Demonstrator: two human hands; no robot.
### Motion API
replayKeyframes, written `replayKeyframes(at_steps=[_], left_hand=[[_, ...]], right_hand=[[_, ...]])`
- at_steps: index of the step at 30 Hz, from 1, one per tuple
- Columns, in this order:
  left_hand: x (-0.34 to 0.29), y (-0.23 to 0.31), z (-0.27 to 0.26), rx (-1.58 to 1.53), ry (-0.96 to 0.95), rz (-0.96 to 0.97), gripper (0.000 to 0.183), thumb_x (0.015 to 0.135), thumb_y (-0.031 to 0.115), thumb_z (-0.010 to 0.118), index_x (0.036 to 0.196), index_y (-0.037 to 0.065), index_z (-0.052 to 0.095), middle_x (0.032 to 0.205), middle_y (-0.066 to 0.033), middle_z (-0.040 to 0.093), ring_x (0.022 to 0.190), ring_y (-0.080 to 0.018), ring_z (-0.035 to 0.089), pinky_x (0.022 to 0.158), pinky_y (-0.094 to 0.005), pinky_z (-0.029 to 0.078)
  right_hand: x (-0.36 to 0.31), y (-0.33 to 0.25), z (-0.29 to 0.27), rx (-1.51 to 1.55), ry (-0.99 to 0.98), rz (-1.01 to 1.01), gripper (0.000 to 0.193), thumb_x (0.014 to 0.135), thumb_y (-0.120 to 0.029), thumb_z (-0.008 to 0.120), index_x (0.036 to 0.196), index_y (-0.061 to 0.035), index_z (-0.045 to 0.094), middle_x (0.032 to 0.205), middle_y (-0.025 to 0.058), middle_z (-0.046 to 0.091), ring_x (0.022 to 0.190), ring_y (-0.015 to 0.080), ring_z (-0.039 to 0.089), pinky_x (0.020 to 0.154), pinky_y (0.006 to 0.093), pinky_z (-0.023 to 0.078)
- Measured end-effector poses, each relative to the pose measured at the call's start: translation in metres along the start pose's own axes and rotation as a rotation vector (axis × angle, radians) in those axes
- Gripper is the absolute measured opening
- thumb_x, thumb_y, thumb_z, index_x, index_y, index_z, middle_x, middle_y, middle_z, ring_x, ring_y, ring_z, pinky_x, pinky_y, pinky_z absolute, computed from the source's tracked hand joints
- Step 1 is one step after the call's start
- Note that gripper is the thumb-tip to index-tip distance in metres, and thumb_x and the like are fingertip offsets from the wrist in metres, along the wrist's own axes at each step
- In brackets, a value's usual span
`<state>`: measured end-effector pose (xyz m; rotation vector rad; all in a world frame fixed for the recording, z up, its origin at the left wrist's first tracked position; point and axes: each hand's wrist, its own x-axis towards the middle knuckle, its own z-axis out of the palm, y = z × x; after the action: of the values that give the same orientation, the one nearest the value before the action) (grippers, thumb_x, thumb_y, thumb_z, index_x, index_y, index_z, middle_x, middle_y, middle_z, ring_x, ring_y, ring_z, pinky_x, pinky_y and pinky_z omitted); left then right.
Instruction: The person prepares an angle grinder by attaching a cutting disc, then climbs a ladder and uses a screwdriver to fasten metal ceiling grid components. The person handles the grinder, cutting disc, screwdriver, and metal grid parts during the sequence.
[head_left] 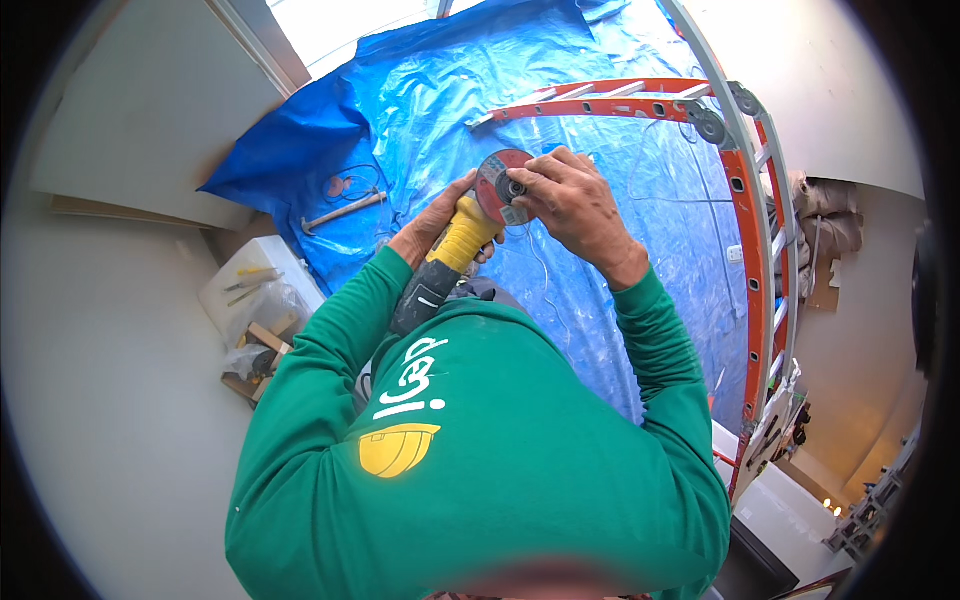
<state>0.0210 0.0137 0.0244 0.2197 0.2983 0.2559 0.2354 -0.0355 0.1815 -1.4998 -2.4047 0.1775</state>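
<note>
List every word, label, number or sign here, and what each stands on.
Green shirt: large white lettering beside a yellow helmet emblem; wording withheld.
Red-and-grey disc: fine print, too small to read.
Yellow-and-black power tool: white mark on the black part, too small to read.

Blue tarp [675,270] showed between the right hand [578,205] and the orange ladder [748,260], leaving a way through; the ladder's rails blocked the far right and crossed ahead, while a hammer [345,212] lay to the left.
</note>
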Motion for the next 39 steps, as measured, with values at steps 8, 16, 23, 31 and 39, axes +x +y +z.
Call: replayKeyframes(at_steps=[8, 16, 23, 31, 39], left_hand=[[0.010, 0.010, 0.003, 0.039, -0.009, -0.016, 0.079, 0.107, 0.075, 0.052, 0.131, 0.001, 0.066, 0.089, -0.0230, 0.076, 0.064, -0.0295, 0.078, 0.052, -0.0392, 0.068], [0.020, 0.017, 0.006, 0.004, -0.030, -0.065, 0.076, 0.109, 0.073, 0.049, 0.137, 0.003, 0.064, 0.090, -0.0248, 0.077, 0.066, -0.0320, 0.079, 0.052, -0.0431, 0.068], [0.022, 0.017, 0.010, 0.025, -0.024, -0.075, 0.076, 0.109, 0.074, 0.049, 0.131, 0.003, 0.067, 0.089, -0.0229, 0.077, 0.065, -0.0327, 0.079, 0.051, -0.0429, 0.066], [0.022, 0.020, 0.009, 0.041, -0.041, -0.057, 0.075, 0.109, 0.072, 0.052, 0.127, 0.001, 0.068, 0.088, -0.0206, 0.077, 0.063, -0.0317, 0.078, 0.051, -0.0410, 0.066], [0.031, 0.043, 0.027, 0.182, -0.026, 0.097, 0.080, 0.107, 0.074, 0.055, 0.123, -0.003, 0.067, 0.091, -0.0201, 0.077, 0.068, -0.0297, 0.080, 0.056, -0.0381, 0.069]], right_hand=[[0.006, -0.003, -0.012, -0.204, 0.019, -0.053, 0.036, 0.086, -0.020, 0.087, 0.118, -0.0033, 0.081, 0.109, 0.0063, 0.078, 0.104, 0.0244, 0.069, 0.089, 0.0415, 0.056], [0.013, -0.010, -0.024, -0.273, -0.182, 0.229, 0.040, 0.089, -0.030, 0.088, 0.118, -0.0038, 0.081, 0.104, 0.0104, 0.077, 0.098, 0.0273, 0.069, 0.089, 0.0428, 0.057], [0.008, -0.007, -0.026, -0.220, -0.056, 0.037, 0.033, 0.092, -0.029, 0.085, 0.119, -0.0100, 0.079, 0.101, 0.0089, 0.075, 0.097, 0.0277, 0.073, 0.086, 0.0441, 0.055], [0.010, -0.006, -0.024, -0.161, -0.076, 0.192, 0.033, 0.095, -0.017, 0.080, 0.126, -0.0068, 0.078, 0.103, 0.0095, 0.077, 0.098, 0.0305, 0.074, 0.087, 0.0449, 0.057], [0.022, 0.002, -0.045, -0.182, -0.020, 0.130, 0.031, 0.098, -0.017, 0.079, 0.126, -0.0043, 0.077, 0.104, 0.0116, 0.079, 0.096, 0.0312, 0.075, 0.086, 0.0462, 0.059]])
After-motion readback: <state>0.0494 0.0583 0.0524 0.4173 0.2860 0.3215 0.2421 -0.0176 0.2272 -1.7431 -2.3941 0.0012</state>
